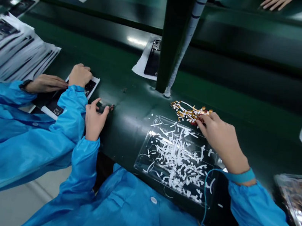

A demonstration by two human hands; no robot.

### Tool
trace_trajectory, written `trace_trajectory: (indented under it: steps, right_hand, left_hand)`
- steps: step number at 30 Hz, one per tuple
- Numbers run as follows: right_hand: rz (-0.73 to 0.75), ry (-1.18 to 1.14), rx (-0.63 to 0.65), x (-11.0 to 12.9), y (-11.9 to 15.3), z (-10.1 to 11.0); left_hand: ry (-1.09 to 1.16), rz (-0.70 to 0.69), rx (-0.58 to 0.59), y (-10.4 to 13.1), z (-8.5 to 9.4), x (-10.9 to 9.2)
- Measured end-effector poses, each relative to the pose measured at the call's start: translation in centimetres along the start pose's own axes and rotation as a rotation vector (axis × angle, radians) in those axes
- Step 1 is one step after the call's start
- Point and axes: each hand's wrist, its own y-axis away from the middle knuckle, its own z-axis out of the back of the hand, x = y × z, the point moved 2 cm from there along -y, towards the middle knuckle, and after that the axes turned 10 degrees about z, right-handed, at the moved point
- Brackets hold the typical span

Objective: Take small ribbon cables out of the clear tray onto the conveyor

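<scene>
My right hand [219,136], with a blue wrist strap [240,176] and cord, has its thumb and fingers closed at the right end of a pile of small flex cables [187,113], orange-gold with white strips. How many it pinches is hidden. Below the pile lies a clear plastic tray [141,153] scattered with many white strips [176,152]. To the left, my left hand [95,121] is above the green bench, thumb and forefinger apart. A tiny dark reddish piece [112,107] shows by its thumb tip, too small to name.
At left, a co-worker's hands [80,75] work over a phone-like panel [90,87], close to my left arm. A stack of white-sheeted panels [31,46] stands beyond. A dark post [174,36] rises behind the cables. Another tray [301,200] sits at far right.
</scene>
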Motion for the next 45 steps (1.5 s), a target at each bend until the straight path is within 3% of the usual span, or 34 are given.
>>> trace_trajectory:
  steps: [7, 10, 14, 19, 23, 26, 28, 33, 39, 42, 45]
  right_hand:
    - [-0.007, -0.028, -0.027, -0.3, -0.1, -0.9]
    - [-0.061, -0.162, -0.100, -0.8, 0.2, -0.8]
    - [-0.092, -0.275, -0.172, -1.4, 0.6, 0.0]
    - [-0.071, -0.320, -0.233, -1.4, 2.3, 3.0]
    - [-0.099, -0.337, -0.314, 0.2, 4.5, 5.9]
    - [-0.106, -0.546, -0.310, 1.9, 6.0, 7.2]
    - [-0.099, -0.722, -0.255, 3.0, 6.9, 7.4]
    - [-0.158, -0.907, -0.235, 4.5, 8.5, 6.8]
    - [-0.257, -0.987, -0.283, 5.3, 9.6, 5.9]
    - [-0.419, -1.106, -0.346, 5.7, 10.0, 5.3]
    - [-0.501, -1.227, -0.373, 6.5, 9.9, 5.0]
  left_hand:
    - [0.071, -0.117, -0.051, 4.2, 0.6, -1.3]
    - [0.148, -0.200, 0.026, 5.8, 0.0, -3.2]
    - [0.246, -0.320, 0.214, 7.9, -1.4, -6.1]
    - [0.394, -0.377, 0.493, 10.7, -3.1, -9.9]
    - [0.545, -0.367, 0.742, 13.2, -4.8, -13.6]
    - [0.719, -0.337, 0.998, 15.0, -6.2, -16.2]
    - [0.810, -0.365, 1.084, 15.8, -6.8, -17.4]
    - [0.738, -0.514, 0.992, 16.8, -7.0, -18.1]
    - [0.697, -0.458, 0.968, 17.1, -6.5, -17.5]
    - [0.706, -0.483, 0.785, 17.1, -5.9, -17.3]
    - [0.660, -0.627, 0.636, 17.8, -5.3, -17.3]
